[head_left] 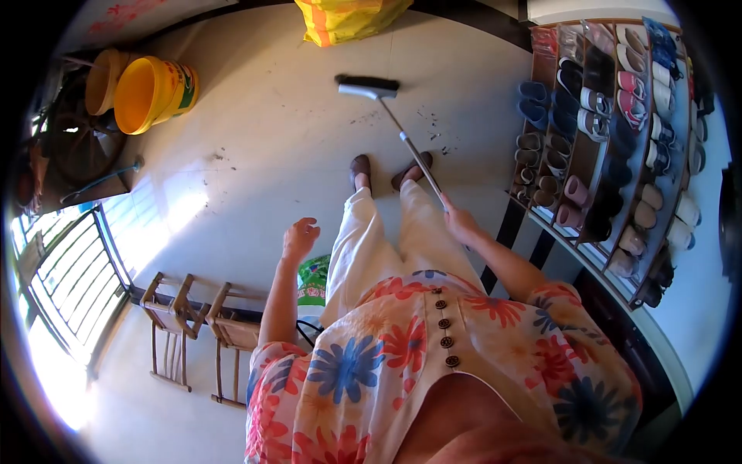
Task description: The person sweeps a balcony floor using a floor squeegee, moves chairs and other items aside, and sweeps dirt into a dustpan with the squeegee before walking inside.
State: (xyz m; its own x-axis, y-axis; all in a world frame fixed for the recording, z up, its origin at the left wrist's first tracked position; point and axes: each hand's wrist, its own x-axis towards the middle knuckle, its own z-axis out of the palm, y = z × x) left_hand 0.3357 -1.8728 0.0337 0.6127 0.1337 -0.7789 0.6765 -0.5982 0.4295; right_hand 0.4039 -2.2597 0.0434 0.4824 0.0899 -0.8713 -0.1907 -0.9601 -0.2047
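Note:
My right hand [461, 224] is wrapped round the handle of a long broom [413, 151]. The broom's dark-bristled head, with a pale top, rests on or just above the floor beyond my feet. My left hand [300, 238] hangs free to the left of my legs, its fingers curled and apart, holding nothing. Small dark bits of debris [440, 143] lie on the light floor near my right shoe, with more bits [222, 157] off to the left.
A shoe rack [587, 155] full of shoes stands at the right. A yellow bucket [147, 97] is at the upper left, a yellow bag [348, 19] at the top. Two small wooden chairs [171, 315] [234, 332] and a green bag [313, 280] are at the lower left.

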